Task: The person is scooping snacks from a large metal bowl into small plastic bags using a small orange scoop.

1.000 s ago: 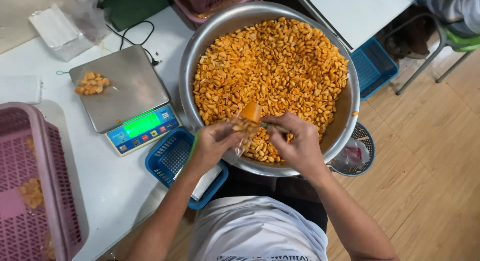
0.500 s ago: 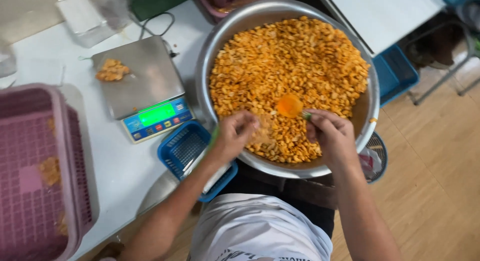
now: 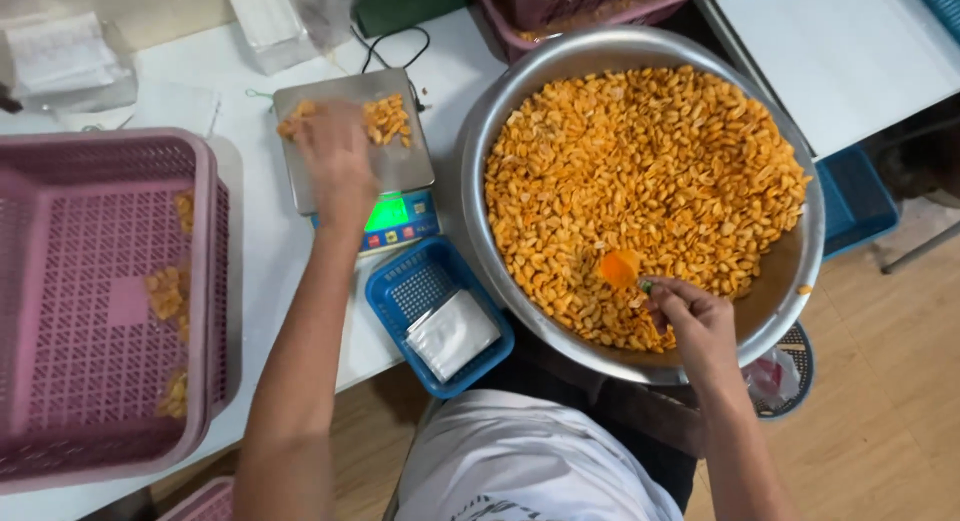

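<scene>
Nearest you, your right hand (image 3: pixel 700 326) sits at the near rim of the big steel bowl (image 3: pixel 480 161), fingers pinched shut on a small orange scoop (image 3: pixel 620 267) whose cup rests on the orange snack pieces (image 3: pixel 640 171); half a second ago it was there too, so it has barely moved. Just left of the bowl, a small blue basket (image 3: pixel 385 296) holds a silvery pouch (image 3: pixel 452 333), untouched. The change is your left hand (image 3: pixel 335 161): a second ago it worked beside the right one over the bowl's near side, now it has swung left and far, out over the digital scale (image 3: pixel 355 141). It hangs palm down over the steel pan, fingers loosely curled; whether it has anything in it you cannot tell from here. A loose heap of snacks (image 3: pixel 385 119) lies on the pan just right of that hand, looking bigger than the small pile before, so likely the portion is being built up by hand. Green display lit. Far left, the pink crate (image 3: pixel 100 221) has a few filled packets inside. Clear bags lie at the far edge of the white table (image 3: pixel 270 271).
</scene>
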